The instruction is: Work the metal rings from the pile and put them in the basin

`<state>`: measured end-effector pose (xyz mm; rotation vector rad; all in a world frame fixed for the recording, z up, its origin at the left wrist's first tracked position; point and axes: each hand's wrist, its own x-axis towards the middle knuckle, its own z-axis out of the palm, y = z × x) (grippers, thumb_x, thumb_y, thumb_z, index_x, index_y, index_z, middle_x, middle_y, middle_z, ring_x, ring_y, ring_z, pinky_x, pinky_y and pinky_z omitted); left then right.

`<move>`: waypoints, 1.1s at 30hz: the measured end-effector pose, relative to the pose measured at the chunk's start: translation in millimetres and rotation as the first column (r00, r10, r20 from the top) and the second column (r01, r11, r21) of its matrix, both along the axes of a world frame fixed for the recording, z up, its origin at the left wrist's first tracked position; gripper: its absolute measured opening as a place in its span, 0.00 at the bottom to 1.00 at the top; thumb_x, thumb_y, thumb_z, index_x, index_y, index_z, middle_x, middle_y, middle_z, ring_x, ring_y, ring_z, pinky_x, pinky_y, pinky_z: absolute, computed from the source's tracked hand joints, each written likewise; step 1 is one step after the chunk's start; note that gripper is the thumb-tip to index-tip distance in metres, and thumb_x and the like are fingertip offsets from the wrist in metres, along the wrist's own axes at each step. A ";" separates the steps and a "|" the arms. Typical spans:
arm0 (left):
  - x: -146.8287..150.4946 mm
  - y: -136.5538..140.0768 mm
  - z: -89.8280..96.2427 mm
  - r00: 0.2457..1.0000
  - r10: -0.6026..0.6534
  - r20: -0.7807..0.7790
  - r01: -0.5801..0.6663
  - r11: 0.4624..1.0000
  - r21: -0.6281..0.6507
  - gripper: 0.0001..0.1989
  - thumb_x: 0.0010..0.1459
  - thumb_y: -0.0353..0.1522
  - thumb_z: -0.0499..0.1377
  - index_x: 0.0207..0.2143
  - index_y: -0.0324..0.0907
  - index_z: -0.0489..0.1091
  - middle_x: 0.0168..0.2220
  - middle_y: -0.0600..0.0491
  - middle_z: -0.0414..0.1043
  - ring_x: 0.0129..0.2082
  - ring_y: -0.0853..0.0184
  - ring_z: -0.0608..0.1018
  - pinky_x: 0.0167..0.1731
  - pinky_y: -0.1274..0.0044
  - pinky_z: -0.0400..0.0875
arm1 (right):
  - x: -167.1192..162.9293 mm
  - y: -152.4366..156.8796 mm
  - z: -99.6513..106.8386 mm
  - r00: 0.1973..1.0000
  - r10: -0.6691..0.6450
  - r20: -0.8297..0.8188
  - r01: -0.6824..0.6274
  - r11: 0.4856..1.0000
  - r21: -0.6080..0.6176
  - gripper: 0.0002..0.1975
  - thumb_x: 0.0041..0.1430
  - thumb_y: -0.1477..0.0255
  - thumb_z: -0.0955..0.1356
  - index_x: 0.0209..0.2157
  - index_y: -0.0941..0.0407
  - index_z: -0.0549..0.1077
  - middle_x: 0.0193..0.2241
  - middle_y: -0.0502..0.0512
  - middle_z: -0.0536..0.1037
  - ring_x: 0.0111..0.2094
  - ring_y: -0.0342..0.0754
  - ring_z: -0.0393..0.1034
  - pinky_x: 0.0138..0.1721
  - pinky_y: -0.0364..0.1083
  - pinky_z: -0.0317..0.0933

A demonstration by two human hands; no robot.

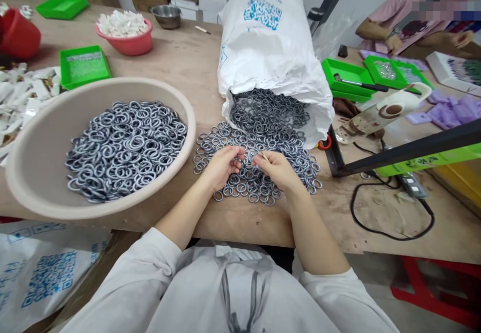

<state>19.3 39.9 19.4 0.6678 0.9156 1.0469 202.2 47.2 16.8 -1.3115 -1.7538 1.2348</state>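
My left hand (224, 166) is closed over the pile of grey rings (263, 190), thumb and fingertips drawn together. What sits in its pinch cannot be told apart from the rings behind. Close beside it, my right hand (277, 168) grips a thin, light-brown stick (264, 156) that pokes up between thumb and forefinger. Behind both hands lies a white sack (270, 57) on its side, its open mouth spilling rings onto the table. To the left, a large beige basin (37, 157) holds a heap of the same kind of rings.
Green trays (85, 67) and a pink bowl (131, 44) of white pieces stand at the back left. On the right are a black metal frame (409, 150), a bottle (379, 115) and a cable with a socket (411, 186). Another person (398, 27) sits at the far right.
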 end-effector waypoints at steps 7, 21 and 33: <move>11.0 -9.6 -2.2 0.967 -0.164 -0.193 0.196 0.968 0.156 0.16 0.52 0.41 0.65 0.29 0.39 0.66 0.21 0.59 0.63 0.18 0.78 0.60 0.18 0.84 0.51 | -11.2 -7.9 2.1 0.958 -0.115 -0.261 0.106 0.993 -0.047 0.25 0.55 0.48 0.69 0.21 0.54 0.65 0.18 0.44 0.58 0.21 0.40 0.48 0.23 0.42 0.47; 15.5 -18.0 3.4 0.987 -0.161 -0.028 0.163 0.983 0.086 0.20 0.55 0.47 0.60 0.26 0.41 0.60 0.20 0.59 0.59 0.16 0.79 0.58 0.16 0.83 0.47 | -15.0 -20.3 10.8 0.997 -0.079 -0.008 0.078 0.956 0.284 0.27 0.66 0.48 0.58 0.26 0.54 0.67 0.23 0.50 0.69 0.27 0.45 0.63 0.32 0.45 0.56; 19.4 -20.9 0.3 0.995 -0.100 0.011 0.098 0.991 0.093 0.22 0.51 0.48 0.65 0.26 0.41 0.60 0.19 0.61 0.58 0.16 0.78 0.58 0.16 0.82 0.50 | -14.9 -33.4 20.1 0.928 -0.096 0.360 -0.084 0.887 0.454 0.22 0.68 0.57 0.58 0.23 0.54 0.65 0.22 0.51 0.69 0.25 0.44 0.62 0.29 0.44 0.50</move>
